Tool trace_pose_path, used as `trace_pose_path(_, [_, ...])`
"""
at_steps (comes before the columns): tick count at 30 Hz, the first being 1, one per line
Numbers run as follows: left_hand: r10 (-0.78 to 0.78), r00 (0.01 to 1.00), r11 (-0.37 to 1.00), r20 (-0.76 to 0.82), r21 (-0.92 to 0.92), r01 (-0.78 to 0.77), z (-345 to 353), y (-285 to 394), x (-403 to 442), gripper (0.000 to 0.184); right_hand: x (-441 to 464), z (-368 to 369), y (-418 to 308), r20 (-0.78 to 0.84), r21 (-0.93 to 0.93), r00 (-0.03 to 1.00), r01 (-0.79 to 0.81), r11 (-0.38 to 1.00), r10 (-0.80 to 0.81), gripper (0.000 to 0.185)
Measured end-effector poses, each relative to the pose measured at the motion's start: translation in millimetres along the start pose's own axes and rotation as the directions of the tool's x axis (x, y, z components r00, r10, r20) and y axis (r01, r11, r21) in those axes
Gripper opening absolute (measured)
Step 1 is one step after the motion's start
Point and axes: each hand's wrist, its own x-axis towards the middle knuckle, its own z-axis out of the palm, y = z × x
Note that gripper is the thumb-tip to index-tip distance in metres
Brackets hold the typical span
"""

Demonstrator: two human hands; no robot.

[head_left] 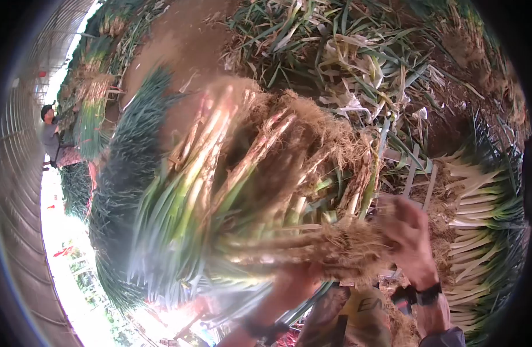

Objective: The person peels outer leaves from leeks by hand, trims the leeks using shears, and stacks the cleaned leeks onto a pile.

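A bunch of green onions [266, 246], its stems soil-brown and its roots shaggy, lies sideways across the middle front. My left hand [295, 280] grips it from below, with the fingers mostly hidden behind the stems. My right hand [407, 234] is at the root end, fingers bent and smeared by motion. Whether those fingers are closed on the roots I cannot make out. Just beyond my hands is a heap of unpeeled green onions [211, 153], with dry roots pointing away and leaves toward the lower left.
Cleaned green onions [471, 220] with white stems lie in a row at the right. Stripped leaves [347, 52] cover the ground ahead. A metal frame [413, 170] stands past my right hand. Tall bundles [133, 150] are at the left, where a person [52, 136] stands farther off.
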Motion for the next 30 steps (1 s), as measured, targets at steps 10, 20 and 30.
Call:
trace_pose_path(10, [0.114,0.971,0.98,-0.208,-0.135,-0.144,-69,73,0,0.055,-21,-15,-58,-0.364,0.066,0.88,0.353,0.933,-0.307,0.06])
trace_pose_path(20, [0.037,0.979,0.985,-0.203,-0.16,-0.07,-106,92,32,0.059,42,-32,-71,-0.109,-0.113,0.772,0.616,0.78,-0.626,0.051])
trace_pose_path(30, [0.135,0.974,0.983,-0.181,-0.096,-0.154,-85,118,26,0.052,-8,-80,-107,-0.206,-0.078,0.724,0.658,0.749,-0.658,0.045])
